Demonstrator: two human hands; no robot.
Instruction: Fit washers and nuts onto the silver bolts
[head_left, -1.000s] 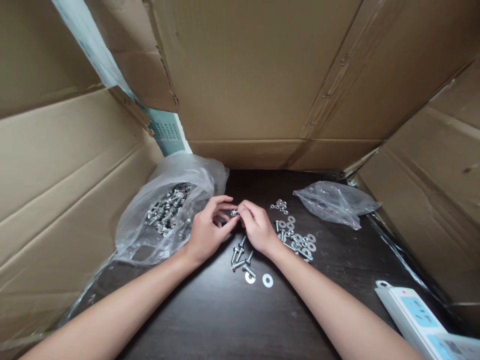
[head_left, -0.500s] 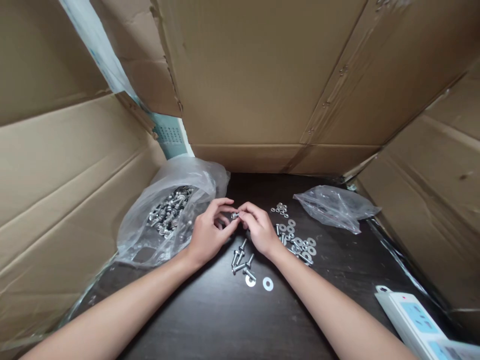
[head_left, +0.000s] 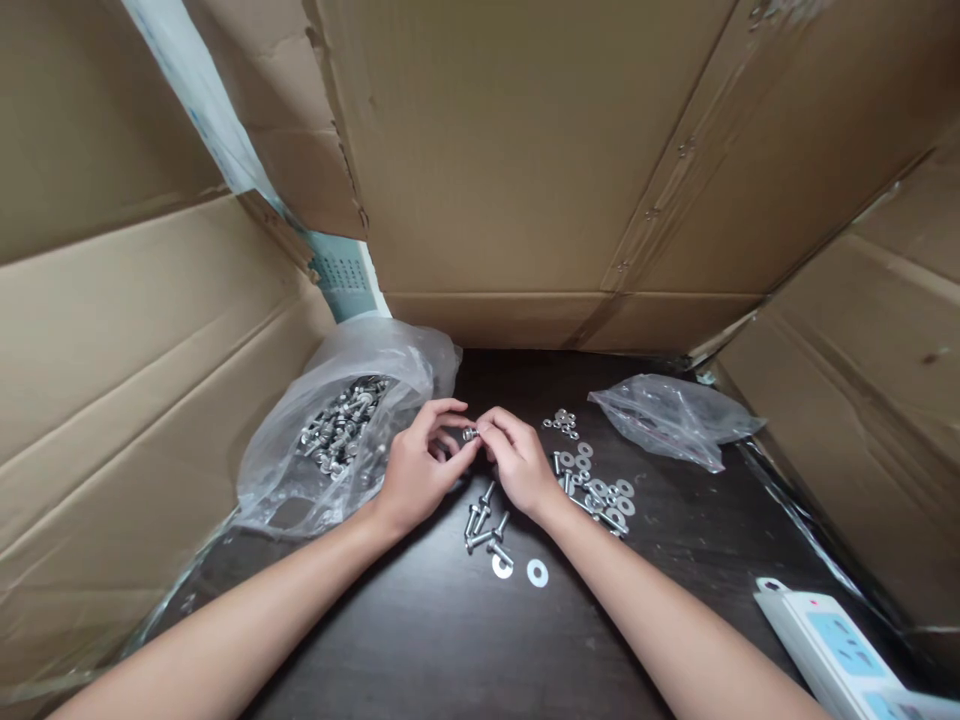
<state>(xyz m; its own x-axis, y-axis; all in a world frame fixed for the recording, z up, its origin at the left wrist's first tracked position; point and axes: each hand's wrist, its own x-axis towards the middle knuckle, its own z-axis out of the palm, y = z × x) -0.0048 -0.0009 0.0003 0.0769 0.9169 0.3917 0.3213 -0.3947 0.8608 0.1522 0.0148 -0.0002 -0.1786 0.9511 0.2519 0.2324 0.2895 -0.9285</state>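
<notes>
Left hand (head_left: pixel 421 462) and right hand (head_left: pixel 519 462) meet at the fingertips, pinching 1 small metal bolt (head_left: pixel 470 434) between them; just below lie loose bolts (head_left: pixel 480 520) and 2 flat washers (head_left: pixel 537 573); right, mixed hardware (head_left: pixel 596 492) and small nuts (head_left: pixel 562 421); left, an open plastic bag (head_left: pixel 274 430) of fasteners (head_left: pixel 341 428).

No legible text, brand or number. Small dark marks in rows on the blue-green panel (head_left: pixel 346 275), rear left: too small to read. Faint marks on the pale strip (head_left: pixel 196 95), upper left: likewise unreadable.
</notes>
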